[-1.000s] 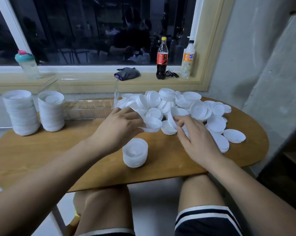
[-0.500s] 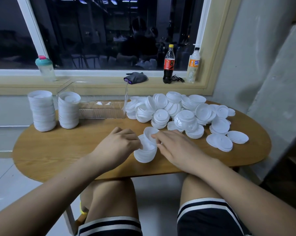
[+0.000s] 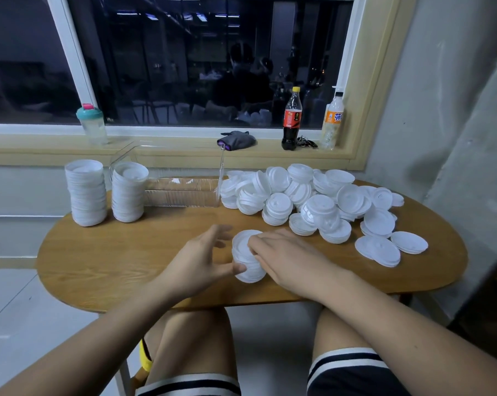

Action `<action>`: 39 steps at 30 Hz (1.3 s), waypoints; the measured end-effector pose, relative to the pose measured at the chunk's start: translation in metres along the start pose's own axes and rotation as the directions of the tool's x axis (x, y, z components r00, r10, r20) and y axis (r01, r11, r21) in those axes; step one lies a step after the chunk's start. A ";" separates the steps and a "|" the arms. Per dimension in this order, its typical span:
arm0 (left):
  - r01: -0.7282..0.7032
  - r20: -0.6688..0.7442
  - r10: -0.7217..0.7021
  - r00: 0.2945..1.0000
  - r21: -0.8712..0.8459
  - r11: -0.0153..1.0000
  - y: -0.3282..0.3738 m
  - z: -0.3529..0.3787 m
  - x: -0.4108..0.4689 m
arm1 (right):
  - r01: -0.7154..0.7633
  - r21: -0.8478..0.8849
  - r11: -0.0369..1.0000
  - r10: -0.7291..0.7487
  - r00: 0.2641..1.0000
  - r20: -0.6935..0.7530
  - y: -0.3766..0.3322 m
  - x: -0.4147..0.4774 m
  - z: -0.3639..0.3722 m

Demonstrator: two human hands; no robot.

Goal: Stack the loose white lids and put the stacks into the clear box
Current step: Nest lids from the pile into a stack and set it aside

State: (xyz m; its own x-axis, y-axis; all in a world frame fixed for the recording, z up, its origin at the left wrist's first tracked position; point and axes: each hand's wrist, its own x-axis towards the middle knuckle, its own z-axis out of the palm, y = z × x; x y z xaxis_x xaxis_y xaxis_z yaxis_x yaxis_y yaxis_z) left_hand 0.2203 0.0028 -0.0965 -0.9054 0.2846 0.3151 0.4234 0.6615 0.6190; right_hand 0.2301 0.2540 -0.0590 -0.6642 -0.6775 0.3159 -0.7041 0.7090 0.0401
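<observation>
A short stack of lids (image 3: 248, 261) stands upright near the middle of the table's (image 3: 104, 261) front edge, between the person's two hands. The left hand (image 3: 201, 258) is spread and relaxed: its thumb touches the stack's near left side, while its fingers, blurred, are fanned just beside the top lid's left rim without closing round it. The right hand (image 3: 288, 260) lies over the stack's right side with the fingers nearly straight, their tips resting on the top lid; it grips nothing. Toward the table's back right lies the heap of loose lids (image 3: 313, 201), many nested in small tilted clumps, spreading out to the right edge, where two flat lids lie apart from the heap. The clear box (image 3: 181, 192) stands at the back edge, left of the heap and touching it; I cannot tell what it holds. Just left of the box, two tall stacks (image 3: 127, 192) stand side by side near the back left corner. On the windowsill behind are a shaker bottle (image 3: 91, 124) with a teal cap, a dark pouch (image 3: 237, 140), a cola bottle (image 3: 292, 118) and an orange drink bottle (image 3: 333, 118).
</observation>
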 end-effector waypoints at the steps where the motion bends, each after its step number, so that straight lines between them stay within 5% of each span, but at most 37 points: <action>1: -0.002 -0.001 0.002 1.000 0.000 1.000 0.000 0.004 0.002 | -0.003 -0.007 1.000 0.003 1.000 0.015 -0.001 0.000 0.001; 7: -0.052 -0.015 0.051 0.999 -0.019 0.998 0.010 0.018 0.010 | -0.049 0.018 0.999 0.047 0.994 0.102 -0.003 -0.005 0.001; 23: 0.187 0.151 -0.162 0.975 -0.170 0.967 0.019 0.014 0.025 | -0.176 0.152 0.973 0.142 0.967 0.212 -0.005 -0.025 0.024; 30: 0.146 0.223 -0.130 0.966 -0.054 0.988 0.030 0.004 0.032 | -0.167 0.297 0.940 0.152 0.986 0.071 0.006 -0.035 0.015; 39: -0.116 0.059 0.112 0.992 0.060 0.991 0.087 0.034 0.070 | -0.349 0.202 0.915 0.375 0.921 -0.108 0.084 -0.090 -0.003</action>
State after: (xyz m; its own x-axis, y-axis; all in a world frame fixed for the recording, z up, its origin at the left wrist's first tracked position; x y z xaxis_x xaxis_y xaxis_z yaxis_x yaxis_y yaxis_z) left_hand 0.1923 0.1038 -0.0449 -0.8525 0.3972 0.3398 0.5225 0.6645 0.5343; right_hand 0.2319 0.3750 -0.0815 -0.8484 -0.3368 0.4084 -0.4633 0.8456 -0.2652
